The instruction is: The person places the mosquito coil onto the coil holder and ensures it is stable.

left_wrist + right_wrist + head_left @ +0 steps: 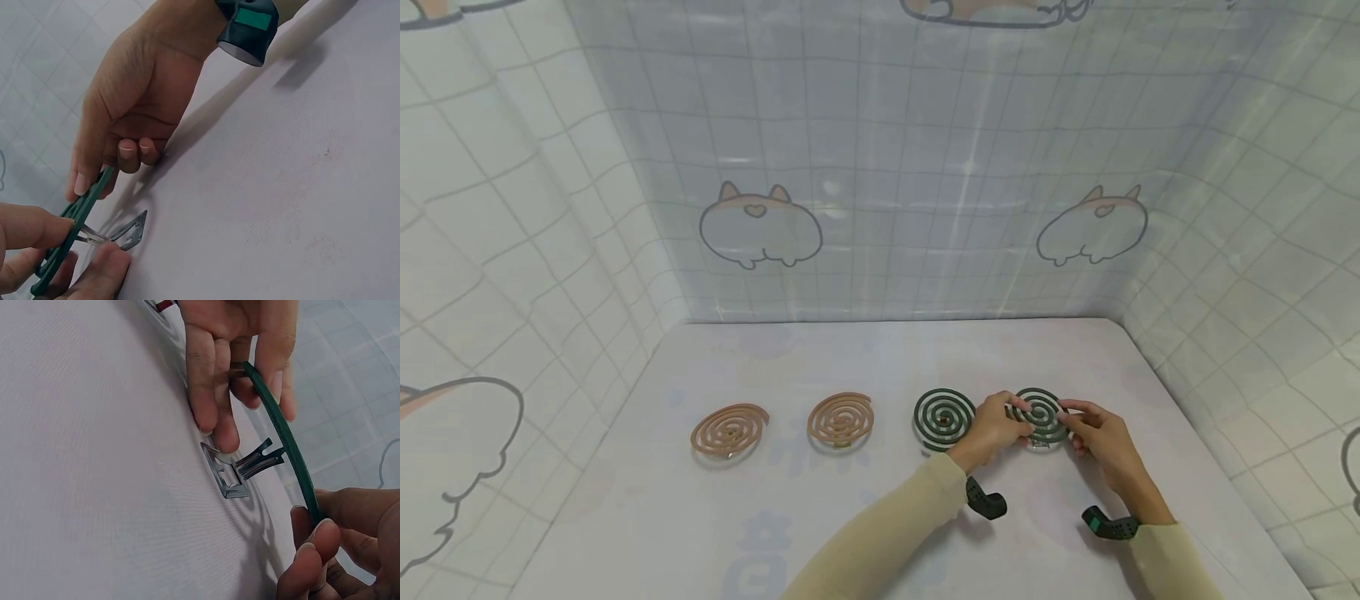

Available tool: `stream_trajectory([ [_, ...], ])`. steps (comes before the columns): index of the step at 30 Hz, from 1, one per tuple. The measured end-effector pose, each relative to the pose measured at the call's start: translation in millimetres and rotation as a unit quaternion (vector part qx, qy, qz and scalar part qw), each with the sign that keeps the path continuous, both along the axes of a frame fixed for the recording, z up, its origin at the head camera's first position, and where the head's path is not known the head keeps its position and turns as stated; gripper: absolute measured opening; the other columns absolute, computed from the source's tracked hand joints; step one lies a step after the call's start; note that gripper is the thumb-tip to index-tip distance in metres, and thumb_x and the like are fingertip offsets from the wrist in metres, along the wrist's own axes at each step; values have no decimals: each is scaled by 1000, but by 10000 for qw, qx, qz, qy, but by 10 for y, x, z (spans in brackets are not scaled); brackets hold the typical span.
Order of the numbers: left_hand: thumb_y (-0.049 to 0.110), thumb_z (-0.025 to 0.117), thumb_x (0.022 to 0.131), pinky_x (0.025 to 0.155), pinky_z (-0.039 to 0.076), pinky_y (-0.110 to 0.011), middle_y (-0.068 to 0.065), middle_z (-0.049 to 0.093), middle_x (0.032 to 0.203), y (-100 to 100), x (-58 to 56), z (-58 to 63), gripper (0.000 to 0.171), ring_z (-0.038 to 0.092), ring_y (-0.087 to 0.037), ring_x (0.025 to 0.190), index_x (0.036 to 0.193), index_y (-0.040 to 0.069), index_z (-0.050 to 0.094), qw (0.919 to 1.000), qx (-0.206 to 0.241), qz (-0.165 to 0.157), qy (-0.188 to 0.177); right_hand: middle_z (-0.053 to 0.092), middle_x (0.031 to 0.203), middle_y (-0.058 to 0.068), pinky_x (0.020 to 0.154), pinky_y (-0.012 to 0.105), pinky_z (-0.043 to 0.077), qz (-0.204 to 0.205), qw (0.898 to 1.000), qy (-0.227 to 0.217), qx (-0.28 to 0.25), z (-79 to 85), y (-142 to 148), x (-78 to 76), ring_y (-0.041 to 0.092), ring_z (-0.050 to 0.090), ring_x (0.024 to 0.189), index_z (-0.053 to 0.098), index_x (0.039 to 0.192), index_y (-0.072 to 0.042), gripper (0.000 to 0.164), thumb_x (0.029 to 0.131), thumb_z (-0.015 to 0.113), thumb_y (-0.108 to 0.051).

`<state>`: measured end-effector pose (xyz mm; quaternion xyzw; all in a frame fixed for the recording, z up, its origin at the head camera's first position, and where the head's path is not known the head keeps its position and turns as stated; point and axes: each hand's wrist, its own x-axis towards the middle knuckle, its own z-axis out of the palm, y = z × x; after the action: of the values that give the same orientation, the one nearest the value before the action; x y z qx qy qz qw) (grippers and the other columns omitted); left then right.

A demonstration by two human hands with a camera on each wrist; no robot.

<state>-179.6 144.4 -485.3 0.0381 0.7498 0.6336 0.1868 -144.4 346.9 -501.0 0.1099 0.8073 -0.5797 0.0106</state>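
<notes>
A green mosquito coil [1037, 392] stands raised on a small metal coil stand [216, 470] at the right of the row. My left hand [996, 429] pinches its left edge, and my right hand [1101, 442] pinches the right edge. Seen edge-on in the right wrist view, the coil [289, 440] is tilted, with the stand's upright prongs meeting its underside near the middle. Fingers of the left hand [234, 337] reach down beside the stand's flat base. Another green coil [943, 419] lies left of the left hand, which overlaps its right side.
Two brown mosquito coils [841, 417] [730, 429] sit further left in the same row, slightly raised above the white tabletop [647, 517]. Grid-patterned sheets [880, 167] with cartoon animals enclose the back and sides. A dark device [1108, 523] is strapped at each wrist.
</notes>
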Motion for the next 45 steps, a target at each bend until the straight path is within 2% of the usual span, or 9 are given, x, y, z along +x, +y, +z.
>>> stream_trajectory([
  [8,-2,79,89,67,57,-36,-5,62,79,12,-4,-31,22,72,-24,70,102,14,70,9999,97,-11,40,60,90,2,58,27,49,-7,10000,34,-92,0,-4,-9,12,53,67,54,142,0,51,102,69,-27],
  [13,2,80,89,61,50,-28,0,60,84,22,-10,-41,22,66,-16,69,101,17,70,9998,26,60,171,60,91,3,58,27,49,-46,9998,160,-81,15,-22,-6,13,54,68,55,140,0,49,102,69,-28],
  [17,1,80,88,61,50,-29,0,59,85,31,-12,-44,21,66,-18,70,100,16,71,9998,83,113,167,60,90,3,58,27,49,-82,9998,193,-48,3,-16,-5,13,54,67,56,139,0,49,102,69,-29],
  [25,-4,77,90,72,60,-38,-4,61,85,29,-9,-49,23,71,-21,70,103,13,70,9992,399,53,18,60,88,2,58,27,49,-124,9999,115,-37,-22,-17,0,12,54,67,57,138,-1,48,102,69,-30],
  [32,-3,77,90,73,60,-41,-7,62,82,21,1,-26,23,74,-28,73,104,13,70,9991,433,31,24,58,88,3,58,27,49,-198,9998,56,-29,-15,-11,13,13,53,67,56,140,-1,50,102,69,-30],
  [45,-1,77,90,73,59,-39,-5,61,80,31,-13,-31,21,74,-29,74,105,13,70,9991,408,-7,152,58,84,5,57,27,49,-107,9997,114,-192,-40,-27,6,13,52,65,58,136,-2,48,100,71,-30],
])
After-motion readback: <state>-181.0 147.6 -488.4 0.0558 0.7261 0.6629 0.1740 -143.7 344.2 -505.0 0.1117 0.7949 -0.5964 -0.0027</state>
